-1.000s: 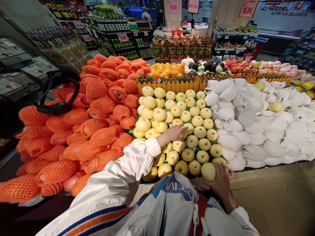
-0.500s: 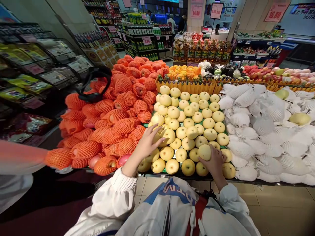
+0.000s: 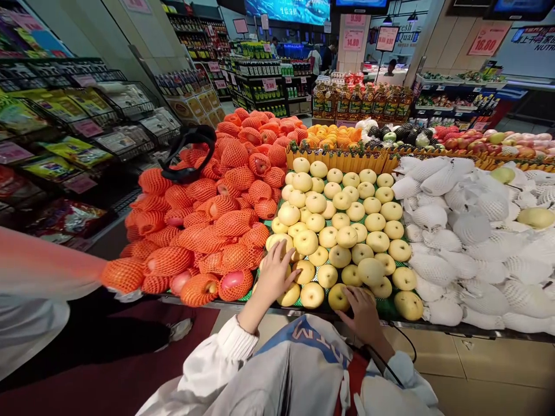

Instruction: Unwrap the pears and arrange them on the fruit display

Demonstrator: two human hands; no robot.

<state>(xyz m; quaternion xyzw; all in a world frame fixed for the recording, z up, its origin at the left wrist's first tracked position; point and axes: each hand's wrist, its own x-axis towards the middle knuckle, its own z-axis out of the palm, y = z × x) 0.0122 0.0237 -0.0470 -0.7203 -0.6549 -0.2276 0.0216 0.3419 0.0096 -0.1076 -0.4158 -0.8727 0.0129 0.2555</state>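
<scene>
Round yellow pears (image 3: pixel 315 203) lie in rows on a green mat in the middle of the stand. My left hand (image 3: pixel 272 274) rests over the front left pears, palm down, fingers open and spread, with fingertips beside a pear (image 3: pixel 304 271). At the front edge, my right hand (image 3: pixel 365 319) reaches over the first row with its fingers apart. Its fingertips touch or nearly touch a front pear (image 3: pixel 337 297), and another pear under the hand is mostly hidden. Just behind that hand, a larger pear (image 3: pixel 371 271) sits raised on its neighbours.
Fruit in orange foam nets (image 3: pixel 234 222) is heaped on the left, with a black strap-like object (image 3: pixel 191 155) on top. White-netted fruit (image 3: pixel 470 254) fills the right. A low wooden fence (image 3: pixel 342 160) runs behind the pears. Another person's sleeve (image 3: pixel 43 266) shows at far left.
My right hand has let go of the pear it held, which now lies on the others, and has drawn back to the front row. My left hand has moved lower over the pears. The view has shifted.
</scene>
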